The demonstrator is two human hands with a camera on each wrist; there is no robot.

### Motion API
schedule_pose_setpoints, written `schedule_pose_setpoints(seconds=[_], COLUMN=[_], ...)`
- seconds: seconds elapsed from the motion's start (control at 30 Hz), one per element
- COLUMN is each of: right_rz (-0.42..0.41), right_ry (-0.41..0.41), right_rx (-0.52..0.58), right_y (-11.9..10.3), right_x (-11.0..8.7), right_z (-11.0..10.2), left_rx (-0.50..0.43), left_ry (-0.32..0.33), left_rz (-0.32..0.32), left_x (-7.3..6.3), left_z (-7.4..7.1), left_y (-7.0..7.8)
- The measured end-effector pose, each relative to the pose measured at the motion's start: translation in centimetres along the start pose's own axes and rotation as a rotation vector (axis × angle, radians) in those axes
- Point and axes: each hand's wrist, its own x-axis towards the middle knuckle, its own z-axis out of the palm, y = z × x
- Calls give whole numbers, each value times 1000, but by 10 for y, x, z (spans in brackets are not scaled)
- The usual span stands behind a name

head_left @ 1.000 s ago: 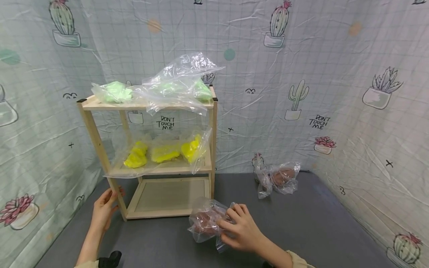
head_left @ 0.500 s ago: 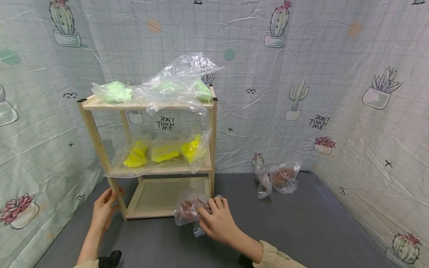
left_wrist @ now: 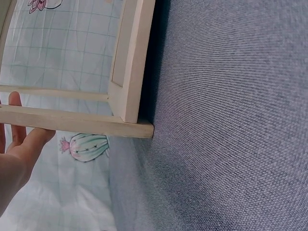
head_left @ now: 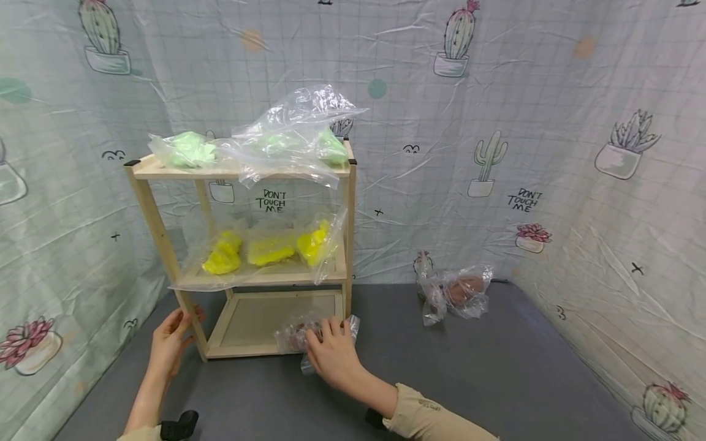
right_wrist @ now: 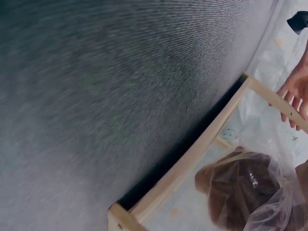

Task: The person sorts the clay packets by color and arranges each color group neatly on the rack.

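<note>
My right hand point(head_left: 336, 358) grips a clear plastic bag point(head_left: 288, 340) with a brown lump inside, at the front of the bottom shelf point(head_left: 248, 351). In the right wrist view the brown lump point(right_wrist: 240, 185) shows through the plastic above the shelf's front rail point(right_wrist: 192, 151); whether it touches the shelf I cannot tell. My left hand point(head_left: 167, 344) holds the front left post point(head_left: 190, 315) of the wooden rack, low down. In the left wrist view the thumb lies on one side of the post point(left_wrist: 72, 120), with fingers behind it.
Bags with yellow lumps point(head_left: 270, 250) lie on the middle shelf, and bags with pale green lumps point(head_left: 191, 150) on the top. Another bagged brown lump point(head_left: 464, 290) lies on the grey tabletop point(head_left: 441, 380) at the back right. A cactus-print curtain point(head_left: 430, 110) surrounds it.
My right hand has moved left and slightly back with the bagged brown lump, from in front of the rack's right corner to the bottom shelf's front edge. The left hand stays on the post.
</note>
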Motion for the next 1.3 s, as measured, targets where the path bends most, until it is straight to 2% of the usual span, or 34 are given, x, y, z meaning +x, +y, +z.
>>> schedule_pose_setpoints(seconds=[0.2,0.4,0.5,0.67,0.8,0.93,1.13,1.2,1.3], right_rz=[39,20,39,78,70,24,-26,-54,-114], right_ry=[18,-6,-35,-51,-73,-192,-490,-543,-567], right_rx=[-65,-65,-88,-96,-90,-56,105,149,209], right_y=[-14,-25,-26,-25,-24,-22,-15,-11,-2], right_x=[8,10,13,16,15,12,11,11,8], right_z=[10,15,21,31,35,33,24,22,18], left_rx=[-18,14,30,-6,-29,-27,-15,-9,-11], left_ry=[0,5,9,6,6,2,4,6,4], left_rz=[5,-19,-26,-18,-6,-2,-20,-24,-24], left_x=[1,3,4,2,0,-1,1,1,1], left_z=[-2,0,1,0,-1,-1,-1,-1,0], left_y=[0,0,0,-1,-2,-1,-1,0,1])
